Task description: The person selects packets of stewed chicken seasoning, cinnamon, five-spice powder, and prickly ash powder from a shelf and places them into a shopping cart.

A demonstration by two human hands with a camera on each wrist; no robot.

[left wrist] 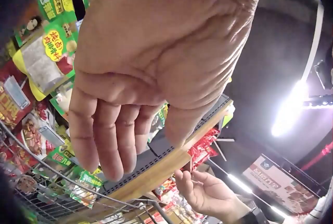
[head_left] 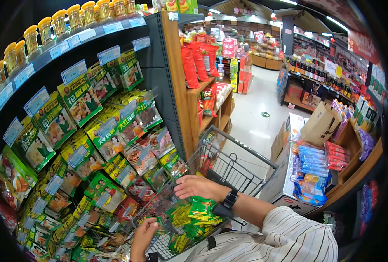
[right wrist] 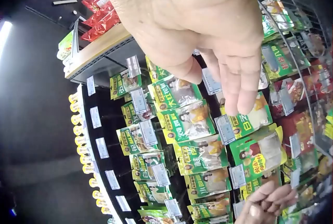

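In the head view, the right hand (head_left: 198, 187), with a dark watch on the wrist, is over the shopping cart (head_left: 246, 150), palm partly up and fingers loosely extended. Green and yellow packets (head_left: 189, 218) lie piled in the cart below it. The left hand (head_left: 145, 236) is lower, by the cart's shelf side, its fingers loosely bent close to a green packet. Seen up close in the left wrist view, the left hand (left wrist: 140, 68) has relaxed fingers and no visible object. In the right wrist view, the right hand (right wrist: 208, 36) also shows nothing held.
Hanging seasoning packets (head_left: 78, 100) fill the shelf on the left, below yellow-lidded jars (head_left: 59, 24). Red bags (head_left: 198, 61) stand on a wooden shelf ahead. Boxes and blue packs (head_left: 312, 159) are on the right, beside an aisle floor (head_left: 257, 96).
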